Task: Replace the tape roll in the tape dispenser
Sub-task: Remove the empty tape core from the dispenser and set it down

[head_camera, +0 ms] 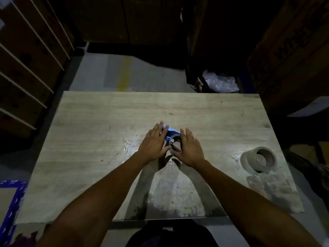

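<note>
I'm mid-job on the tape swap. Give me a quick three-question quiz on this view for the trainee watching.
1. True or false: the tape roll lies on the table on the person's right, with neither hand touching it.
2. What sits between the left hand and the right hand? A) scissors B) the blue tape dispenser C) a marker
3. Fill in: both hands are at the dispenser near the table's ______.

Key:
1. True. The roll lies apart near the right edge.
2. B. It is partly hidden by the hands, with a ring-shaped core showing.
3. Middle.
</note>
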The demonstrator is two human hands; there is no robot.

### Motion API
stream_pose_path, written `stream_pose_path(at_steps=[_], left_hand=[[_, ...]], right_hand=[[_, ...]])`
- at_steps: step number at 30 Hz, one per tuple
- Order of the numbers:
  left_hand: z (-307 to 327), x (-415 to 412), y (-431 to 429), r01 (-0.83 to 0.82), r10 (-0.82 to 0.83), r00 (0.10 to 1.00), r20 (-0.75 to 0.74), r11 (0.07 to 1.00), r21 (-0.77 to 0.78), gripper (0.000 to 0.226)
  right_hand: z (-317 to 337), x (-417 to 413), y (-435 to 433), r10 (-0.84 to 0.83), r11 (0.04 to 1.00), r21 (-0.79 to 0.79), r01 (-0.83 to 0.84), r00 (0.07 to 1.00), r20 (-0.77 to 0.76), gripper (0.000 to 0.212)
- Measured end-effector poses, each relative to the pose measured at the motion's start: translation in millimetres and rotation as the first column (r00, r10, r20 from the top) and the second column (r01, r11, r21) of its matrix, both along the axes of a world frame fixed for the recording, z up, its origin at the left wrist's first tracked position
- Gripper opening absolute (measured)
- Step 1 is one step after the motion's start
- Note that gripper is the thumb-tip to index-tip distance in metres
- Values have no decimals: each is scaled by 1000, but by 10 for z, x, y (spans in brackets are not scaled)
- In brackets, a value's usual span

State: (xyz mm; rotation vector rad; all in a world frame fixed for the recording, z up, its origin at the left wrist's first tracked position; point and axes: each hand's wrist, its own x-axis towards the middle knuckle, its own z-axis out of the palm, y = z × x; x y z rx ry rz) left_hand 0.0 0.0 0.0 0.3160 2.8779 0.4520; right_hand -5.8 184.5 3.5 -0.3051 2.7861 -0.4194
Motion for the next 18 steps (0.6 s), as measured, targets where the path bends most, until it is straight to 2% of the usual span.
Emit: stream_pose_path(at_steps=[5, 11, 18], left_hand=[[-65, -52, 1, 69, -70, 994, 81, 998, 14, 108], [-104, -98, -7, 99, -102, 989, 110, 995, 31, 108], [-76, -195, 61, 82, -83, 994, 65, 996, 24, 97]], right_hand=[[-67, -29, -42, -22, 999, 47, 19, 998, 64, 115], [-144, -57, -52, -57, 998, 21, 56, 998, 42, 102], [-149, -66, -49, -98, 993, -70, 100, 995, 34, 100]])
